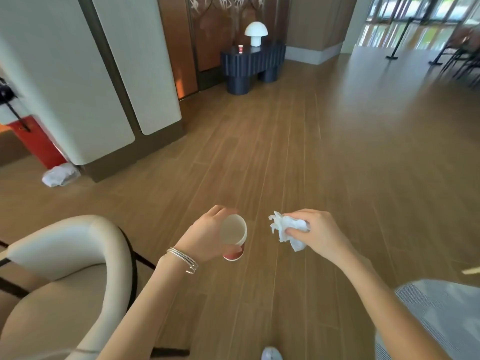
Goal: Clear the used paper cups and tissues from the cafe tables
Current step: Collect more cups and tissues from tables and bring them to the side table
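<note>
Both loads hang above the floor point(311, 152): left hand point(207, 235) wraps a paper cup point(233, 237), right hand point(319, 232) pinches a crumpled tissue point(288, 229). Next, likely: free one hand for the second cup point(240, 48) at the far worktop point(249, 58)'s left end.

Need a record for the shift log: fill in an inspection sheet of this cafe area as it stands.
Surface: wooden floor underfoot.
Job's things: paper cup in left hand; crumpled tissue in right hand; second red cup on dark side table.
Clutter: white crumpled bundle on floor by pillar.
Hands: both gripping.
Cables: nothing seen.
Surroundings: cream chair left, mushroom lamp, windows far right.
</note>
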A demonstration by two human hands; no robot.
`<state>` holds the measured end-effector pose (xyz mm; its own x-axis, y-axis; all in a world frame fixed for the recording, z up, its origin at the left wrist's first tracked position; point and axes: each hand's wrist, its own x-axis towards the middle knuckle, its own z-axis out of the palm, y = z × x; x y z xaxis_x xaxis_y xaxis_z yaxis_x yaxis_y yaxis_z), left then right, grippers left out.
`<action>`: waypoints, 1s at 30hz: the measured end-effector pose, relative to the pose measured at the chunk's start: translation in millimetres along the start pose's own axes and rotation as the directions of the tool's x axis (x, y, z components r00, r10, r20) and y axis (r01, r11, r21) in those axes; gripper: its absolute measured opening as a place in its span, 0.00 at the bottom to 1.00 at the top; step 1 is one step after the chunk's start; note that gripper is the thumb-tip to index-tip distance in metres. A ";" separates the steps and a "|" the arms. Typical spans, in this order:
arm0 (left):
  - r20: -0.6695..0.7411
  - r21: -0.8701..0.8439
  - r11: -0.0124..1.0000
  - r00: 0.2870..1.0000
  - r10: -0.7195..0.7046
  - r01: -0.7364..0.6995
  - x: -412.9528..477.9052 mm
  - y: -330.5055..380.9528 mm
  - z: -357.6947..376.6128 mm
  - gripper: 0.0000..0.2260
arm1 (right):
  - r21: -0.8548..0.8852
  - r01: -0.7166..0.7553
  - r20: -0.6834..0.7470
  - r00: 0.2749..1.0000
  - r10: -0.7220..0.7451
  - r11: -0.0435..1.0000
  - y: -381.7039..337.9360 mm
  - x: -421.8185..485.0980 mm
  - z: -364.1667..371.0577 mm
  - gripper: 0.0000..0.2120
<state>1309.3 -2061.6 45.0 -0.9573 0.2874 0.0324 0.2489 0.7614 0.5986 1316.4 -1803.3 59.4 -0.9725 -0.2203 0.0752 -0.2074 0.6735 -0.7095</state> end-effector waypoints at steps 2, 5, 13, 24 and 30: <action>0.018 -0.011 1.000 0.999 -0.027 0.028 31.0 -13.7 5.6 0.33 | -0.022 -0.018 0.022 1.000 0.018 1.000 19.6 33.0 3.3 0.18; 0.019 -0.018 0.998 0.998 -0.067 0.067 85.9 -29.5 10.8 0.32 | -0.009 -0.023 0.050 0.998 0.024 1.000 48.5 90.5 -0.2 0.17; -0.002 -0.021 0.994 0.994 -0.108 0.108 269.0 -39.3 -7.0 0.32 | -0.013 0.015 0.068 0.998 -0.014 1.000 101.4 276.3 -58.3 0.21; -0.004 0.009 0.989 0.989 -0.149 0.149 476.7 -81.7 -15.6 0.32 | -0.024 0.004 0.132 0.991 -0.001 1.000 170.6 479.5 -84.0 0.10; 0.032 0.021 0.991 0.991 -0.132 0.132 606.5 -128.2 -33.4 0.31 | -0.006 -0.049 0.132 0.990 0.050 0.999 200.1 604.5 -83.8 0.10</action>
<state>691.9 -2004.3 14.7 -0.9765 0.2027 -0.0727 0.1237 0.8043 0.5812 678.1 -1742.6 21.6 -0.9591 -0.2780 -0.0536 -0.1597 0.6876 -0.7083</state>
